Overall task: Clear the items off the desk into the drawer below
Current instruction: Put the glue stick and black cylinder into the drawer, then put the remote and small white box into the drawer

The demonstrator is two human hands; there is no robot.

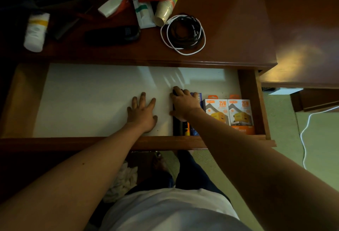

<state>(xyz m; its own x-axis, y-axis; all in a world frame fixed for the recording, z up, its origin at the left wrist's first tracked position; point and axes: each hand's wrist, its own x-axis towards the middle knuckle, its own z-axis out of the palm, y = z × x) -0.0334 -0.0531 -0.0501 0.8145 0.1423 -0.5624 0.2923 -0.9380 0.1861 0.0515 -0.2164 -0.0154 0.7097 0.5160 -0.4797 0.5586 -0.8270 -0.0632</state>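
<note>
Head view: in drawer (249, 102), two charger boxes (229, 113); left hand (142, 114) spread flat, right hand (184, 103) gripping black box (177, 126).

The wooden drawer (249, 102) stood pulled open below my desk (229, 29). Two orange-and-white charger boxes (229, 111) lay side by side at its right end, with a long black item (178, 126) just left of them. Coiled cables (183, 34), a paper cup stack (167, 8) and a white bottle (35, 32) lay on the desk.
</note>
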